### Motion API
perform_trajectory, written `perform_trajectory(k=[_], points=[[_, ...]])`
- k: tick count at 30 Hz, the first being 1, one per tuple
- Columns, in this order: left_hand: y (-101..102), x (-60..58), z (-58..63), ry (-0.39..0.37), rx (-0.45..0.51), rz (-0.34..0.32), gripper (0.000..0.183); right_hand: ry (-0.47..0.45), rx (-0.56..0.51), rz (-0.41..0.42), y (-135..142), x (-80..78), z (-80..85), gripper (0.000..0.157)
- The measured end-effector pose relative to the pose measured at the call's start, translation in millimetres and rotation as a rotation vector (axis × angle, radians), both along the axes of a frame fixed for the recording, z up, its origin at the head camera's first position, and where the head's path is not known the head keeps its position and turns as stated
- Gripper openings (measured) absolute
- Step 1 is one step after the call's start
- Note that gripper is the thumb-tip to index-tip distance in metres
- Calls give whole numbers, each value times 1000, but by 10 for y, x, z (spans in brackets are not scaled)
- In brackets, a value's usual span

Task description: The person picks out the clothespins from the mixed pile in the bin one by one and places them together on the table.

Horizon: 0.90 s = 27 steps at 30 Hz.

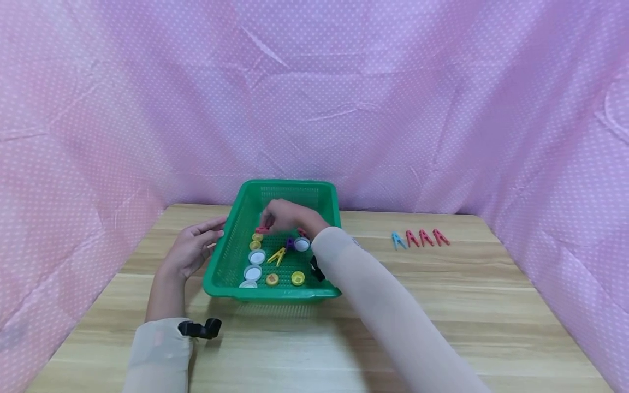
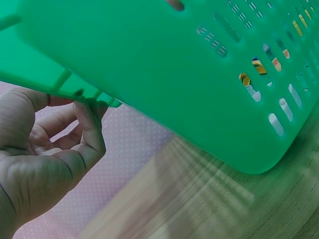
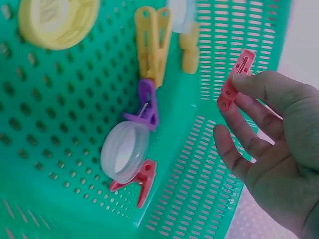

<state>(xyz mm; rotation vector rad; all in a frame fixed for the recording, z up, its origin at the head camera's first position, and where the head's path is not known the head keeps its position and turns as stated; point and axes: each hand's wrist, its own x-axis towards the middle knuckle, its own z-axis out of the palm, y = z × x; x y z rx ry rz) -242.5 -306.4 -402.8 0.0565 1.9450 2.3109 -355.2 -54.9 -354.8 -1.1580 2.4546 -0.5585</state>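
A green plastic basket (image 1: 290, 293) stands on the table in the head view. My left hand (image 1: 189, 248) pinches its left rim between thumb and fingers, which the left wrist view shows close up. Inside the basket, my right hand (image 1: 285, 214) pinches a red clothespin (image 3: 237, 79) between thumb and fingertips, above the basket floor. Below it lie a yellow clothespin (image 3: 152, 47), a purple clothespin (image 3: 148, 102), a clear-rimmed lid (image 3: 124, 152) and another red clothespin (image 3: 145, 183). White lids (image 1: 257, 256) and yellow caps (image 1: 297, 278) line the left side and front.
To the right of the basket, a blue clothespin (image 1: 398, 240) and several red clothespins (image 1: 426, 237) lie in a row on the wooden table (image 1: 442, 295). A pink dotted cloth (image 1: 393, 109) hangs behind and at both sides.
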Motion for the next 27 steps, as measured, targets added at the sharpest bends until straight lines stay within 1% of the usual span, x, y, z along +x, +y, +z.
perform_trajectory(k=[10,16,22,27], points=[[18,8,-20,-2,-6,-13,52,48,-136,9,80,23,131,22],[10,10,-29,6,-4,-16,53,67,-209,5,90,39,216,23],[3,12,-33,19,11,-20,50,96,-251,11,95,68,298,23],[-2,8,-7,25,3,-12,44,104,-263,6,109,112,418,24]])
